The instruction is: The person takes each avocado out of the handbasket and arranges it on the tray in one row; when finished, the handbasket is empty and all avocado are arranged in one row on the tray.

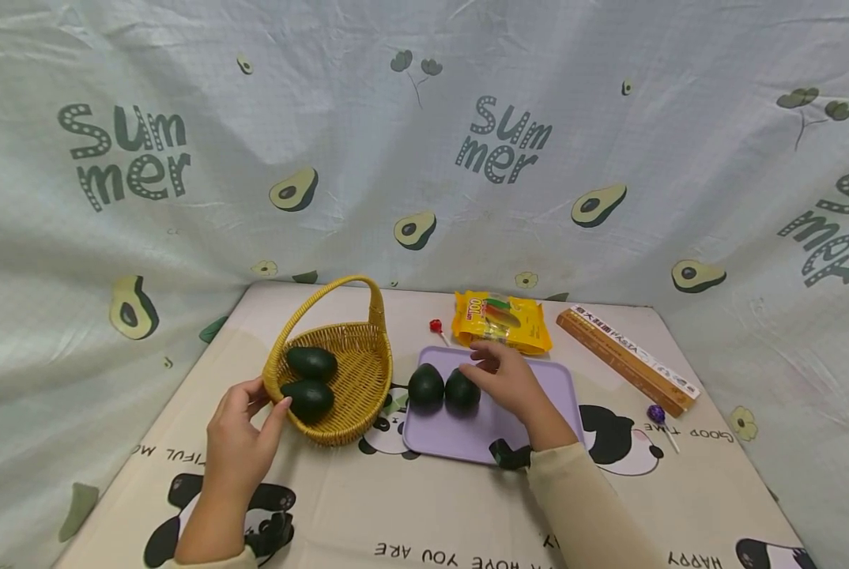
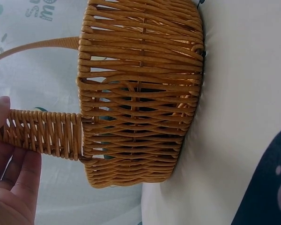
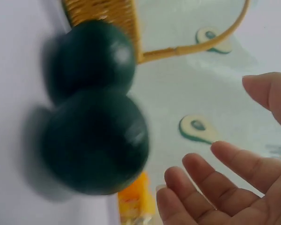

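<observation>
A yellow wicker basket (image 1: 356, 379) stands on the left part of the table, with two dark green avocados (image 1: 309, 401) inside. My left hand (image 1: 239, 435) is at its near left side. In the left wrist view that hand pinches the basket's woven handle (image 2: 44, 133) between thumb and fingers. Two more avocados (image 1: 426, 388) sit side by side on a purple tray (image 1: 506, 423). My right hand (image 1: 506, 381) hovers just above the right-hand avocado (image 1: 462, 393), holding nothing. The right wrist view shows its thumb and fingers (image 3: 243, 166) spread, apart from the fruit.
Behind the tray lies a yellow snack bag (image 1: 503, 320) beside a red lollipop (image 1: 435, 325). A long pasta box (image 1: 624, 359) and a purple lollipop (image 1: 656, 413) lie to the right. A printed curtain (image 1: 367, 142) hangs behind and around the table.
</observation>
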`<state>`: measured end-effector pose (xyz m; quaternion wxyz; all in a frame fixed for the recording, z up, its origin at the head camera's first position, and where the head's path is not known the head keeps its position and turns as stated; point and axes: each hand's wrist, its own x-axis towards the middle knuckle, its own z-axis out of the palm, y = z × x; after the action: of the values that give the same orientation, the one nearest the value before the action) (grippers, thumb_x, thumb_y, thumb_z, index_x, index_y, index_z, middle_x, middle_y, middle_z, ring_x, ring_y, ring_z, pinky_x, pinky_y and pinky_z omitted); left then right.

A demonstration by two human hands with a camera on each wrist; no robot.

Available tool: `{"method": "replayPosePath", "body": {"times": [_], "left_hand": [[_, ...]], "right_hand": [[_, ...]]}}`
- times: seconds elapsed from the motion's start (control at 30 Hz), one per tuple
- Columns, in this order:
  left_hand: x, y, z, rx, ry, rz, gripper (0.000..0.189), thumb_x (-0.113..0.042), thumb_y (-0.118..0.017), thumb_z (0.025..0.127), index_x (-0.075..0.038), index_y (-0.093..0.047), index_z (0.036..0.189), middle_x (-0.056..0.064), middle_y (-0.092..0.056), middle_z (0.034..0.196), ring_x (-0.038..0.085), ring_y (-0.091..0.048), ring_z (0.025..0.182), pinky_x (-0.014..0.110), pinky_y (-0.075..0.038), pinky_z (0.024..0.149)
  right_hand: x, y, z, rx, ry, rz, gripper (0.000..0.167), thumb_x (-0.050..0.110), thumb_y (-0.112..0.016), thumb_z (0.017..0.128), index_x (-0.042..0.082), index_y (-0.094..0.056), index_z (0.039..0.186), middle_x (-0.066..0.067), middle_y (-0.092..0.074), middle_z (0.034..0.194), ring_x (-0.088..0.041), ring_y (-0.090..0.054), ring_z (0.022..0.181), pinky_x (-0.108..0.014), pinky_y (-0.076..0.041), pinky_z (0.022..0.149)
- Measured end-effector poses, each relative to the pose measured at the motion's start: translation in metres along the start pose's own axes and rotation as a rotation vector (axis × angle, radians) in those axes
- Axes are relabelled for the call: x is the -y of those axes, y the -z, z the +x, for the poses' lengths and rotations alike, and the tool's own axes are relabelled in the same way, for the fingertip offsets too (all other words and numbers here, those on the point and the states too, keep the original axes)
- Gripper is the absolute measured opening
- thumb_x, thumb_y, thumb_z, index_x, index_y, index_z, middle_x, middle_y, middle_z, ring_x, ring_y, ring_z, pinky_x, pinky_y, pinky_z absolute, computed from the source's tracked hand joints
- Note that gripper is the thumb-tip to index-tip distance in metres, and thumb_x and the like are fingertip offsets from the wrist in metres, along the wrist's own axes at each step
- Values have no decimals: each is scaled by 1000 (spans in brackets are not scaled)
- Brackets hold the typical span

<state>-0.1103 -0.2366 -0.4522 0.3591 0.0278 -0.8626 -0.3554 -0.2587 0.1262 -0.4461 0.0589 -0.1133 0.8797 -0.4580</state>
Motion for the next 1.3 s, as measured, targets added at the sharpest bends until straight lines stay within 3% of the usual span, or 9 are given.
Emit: {"method": "replayPosePath", "body": {"times": [0.27, 0.53, 0.87, 1.03, 1.3], "left_hand": [[1, 0, -1, -5, -4, -5, 43, 1, -81, 86, 7, -58, 122, 18, -63, 112, 34, -68, 108, -6, -37, 96], [3, -1, -2, -30, -33, -19, 43, 1, -82, 84, 9, -59, 120, 18, -64, 109, 32, -68, 105, -5, -39, 96], [3, -1, 1, -41, -13, -15, 45, 3, -84, 81, 7, -61, 119, 17, -67, 111, 34, -70, 105, -1, -44, 93], [1, 0, 1, -36, 9, -23, 45, 3, -84, 81, 7, -60, 119, 17, -68, 110, 32, -70, 105, 5, -47, 92], [2, 1, 0, -19, 20, -19, 47, 2, -85, 80, 6, -59, 119, 17, -68, 112, 33, -70, 107, 4, -47, 92]], "right_hand": [[34, -2, -2, 36, 103, 160, 47, 35, -78, 92, 15, -64, 132, -3, -68, 128, -23, -66, 119, -43, -57, 106], [55, -13, 0, 121, 173, 222, 56, 31, -79, 92, 10, -58, 140, -5, -66, 133, -24, -63, 127, -43, -51, 114], [77, -24, 6, 174, 251, 136, 58, 39, -79, 90, 18, -60, 140, 0, -65, 135, -19, -62, 129, -41, -50, 115], [90, -30, 12, 228, 294, 97, 61, 37, -79, 90, 14, -58, 142, -4, -65, 137, -20, -61, 129, -40, -49, 116], [107, -45, 22, 339, 360, 30, 66, 37, -79, 90, 9, -55, 146, -8, -62, 143, -22, -60, 131, -40, -49, 117]]}}
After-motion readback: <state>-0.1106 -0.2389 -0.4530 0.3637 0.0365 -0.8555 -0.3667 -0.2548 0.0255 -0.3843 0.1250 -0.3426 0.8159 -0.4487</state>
